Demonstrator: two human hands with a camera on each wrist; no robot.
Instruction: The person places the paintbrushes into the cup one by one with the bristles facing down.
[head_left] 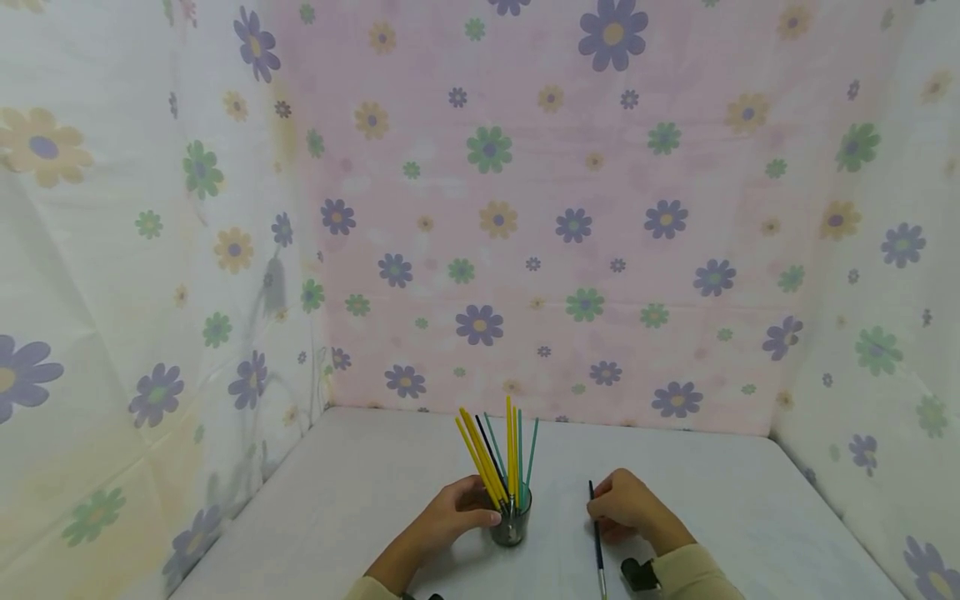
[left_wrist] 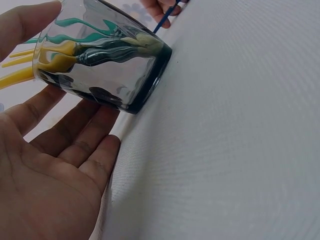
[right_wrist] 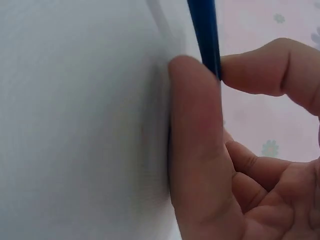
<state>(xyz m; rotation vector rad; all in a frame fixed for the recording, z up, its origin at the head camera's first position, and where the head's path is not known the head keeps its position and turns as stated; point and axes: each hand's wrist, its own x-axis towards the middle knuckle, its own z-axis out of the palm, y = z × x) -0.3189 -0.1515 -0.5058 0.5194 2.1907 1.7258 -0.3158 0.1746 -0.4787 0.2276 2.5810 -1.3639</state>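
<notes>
A clear glass (head_left: 510, 533) with a dark base stands on the white table, holding several paintbrushes (head_left: 495, 467) with yellow, teal and dark handles pointing up. My left hand (head_left: 450, 518) grips the glass from the left. In the left wrist view, its thumb is at the rim and its fingers touch the other side of the glass (left_wrist: 112, 70). To the right, my right hand (head_left: 630, 504) pinches a dark blue paintbrush (head_left: 598, 546) between thumb and index finger, low over the table. The right wrist view shows the blue handle (right_wrist: 205, 35) at the fingertips.
The white-covered table (head_left: 352, 467) spans the lower part of the head view. Flower-patterned cloth (head_left: 540, 275) hangs behind it and at both sides. A dark object (head_left: 639, 575) sits by the right wrist.
</notes>
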